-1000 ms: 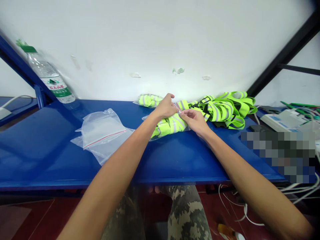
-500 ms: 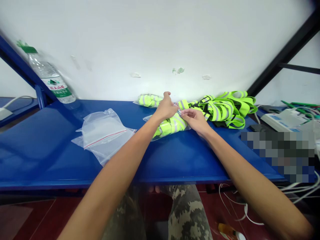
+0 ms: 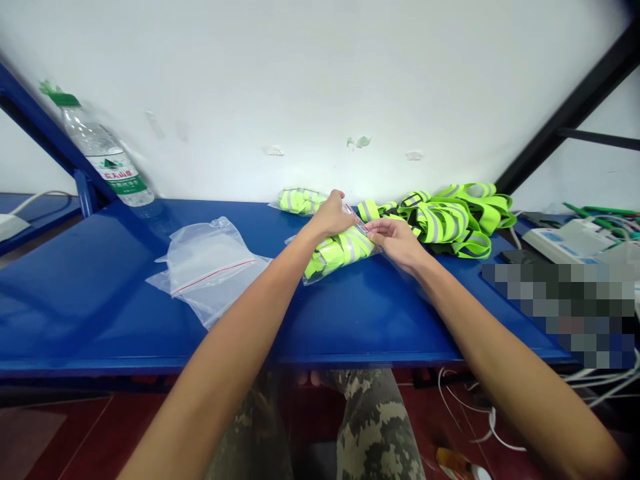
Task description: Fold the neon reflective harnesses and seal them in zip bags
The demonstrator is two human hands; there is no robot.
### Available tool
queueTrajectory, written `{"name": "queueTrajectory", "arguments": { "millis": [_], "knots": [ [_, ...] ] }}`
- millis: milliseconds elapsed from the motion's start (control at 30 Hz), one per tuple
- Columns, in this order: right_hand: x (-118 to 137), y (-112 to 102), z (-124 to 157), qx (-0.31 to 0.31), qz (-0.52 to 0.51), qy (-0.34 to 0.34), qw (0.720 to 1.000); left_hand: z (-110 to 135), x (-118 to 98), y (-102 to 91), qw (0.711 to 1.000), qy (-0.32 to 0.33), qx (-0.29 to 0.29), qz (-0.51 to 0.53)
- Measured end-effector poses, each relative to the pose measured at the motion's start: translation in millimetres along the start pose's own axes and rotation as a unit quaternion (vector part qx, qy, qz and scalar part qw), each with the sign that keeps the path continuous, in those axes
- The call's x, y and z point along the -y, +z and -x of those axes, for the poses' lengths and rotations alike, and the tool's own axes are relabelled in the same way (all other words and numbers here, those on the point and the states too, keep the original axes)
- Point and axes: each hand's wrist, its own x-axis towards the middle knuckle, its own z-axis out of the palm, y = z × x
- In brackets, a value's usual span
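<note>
A blue metal surface (image 3: 100,300) runs across the view. Nearest, at its middle, a clear zip bag (image 3: 375,248) holding a folded neon-yellow reflective vest (image 3: 337,257) lies under both hands. The right hand (image 3: 395,240) pinches the bag's top edge between thumb and fingers; the left hand (image 3: 330,217) curls closed over the same end. To the left lies a flat zip bag (image 3: 207,273); beyond, another bagged vest (image 3: 299,201) and a tangled heap of vests (image 3: 445,220) sit against the white wall (image 3: 320,87).
</note>
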Motion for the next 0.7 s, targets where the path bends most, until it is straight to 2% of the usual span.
{"name": "queueTrajectory", "arguments": {
  "millis": [167,267,333,567,700],
  "knots": [
    [2,-1,1,-0.001,-0.008,-0.005,1.000,0,-3,-8.0,0.999,-0.002,-0.033,-0.040],
    [1,-4,1,0.024,0.029,0.015,0.999,-2,-4,-12.9,0.997,-0.001,-0.056,-0.044],
    [-1,-6,1,0.036,0.056,0.005,0.998,-2,-5,-14.5,0.997,0.000,-0.063,-0.040],
    [-1,-5,0,0.020,0.066,-0.045,0.997,5,-12,-21.0,0.999,-0.024,-0.009,0.022],
    [-1,-7,0,0.017,0.054,-0.027,0.998,1,-7,-21.9,0.999,-0.015,-0.026,0.027]
  ]
}}
